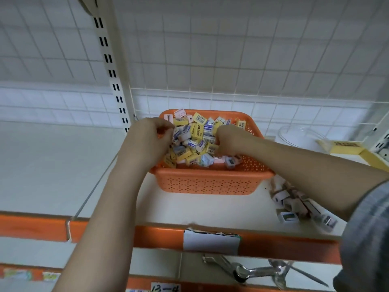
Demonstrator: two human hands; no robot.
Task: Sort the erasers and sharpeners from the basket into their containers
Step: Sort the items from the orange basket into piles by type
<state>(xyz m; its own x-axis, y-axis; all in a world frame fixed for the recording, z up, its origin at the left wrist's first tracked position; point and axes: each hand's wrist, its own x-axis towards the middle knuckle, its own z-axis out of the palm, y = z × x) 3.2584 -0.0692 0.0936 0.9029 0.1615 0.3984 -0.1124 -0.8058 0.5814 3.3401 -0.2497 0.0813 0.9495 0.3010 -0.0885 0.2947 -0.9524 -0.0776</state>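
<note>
An orange perforated basket (pixel 210 182) stands on the white shelf, filled with several yellow and white boxed erasers (pixel 197 131) and small pale sharpeners (pixel 229 162). My left hand (pixel 147 140) is at the basket's left rim with its fingers curled over the pile; what it holds is hidden. My right hand (pixel 227 140) is down in the middle of the pile, fingers curled among the pieces. A heap of several sharpeners (pixel 294 205) lies on the shelf to the right of the basket, under my right forearm.
A clear round container (pixel 294 133) and a yellow cardboard box (pixel 357 150) stand at the back right. A slotted upright post (pixel 113 81) rises left of the basket. The shelf edge has an orange strip (pixel 105 234) with a white label. Metal tongs (pixel 252 270) lie on the lower shelf.
</note>
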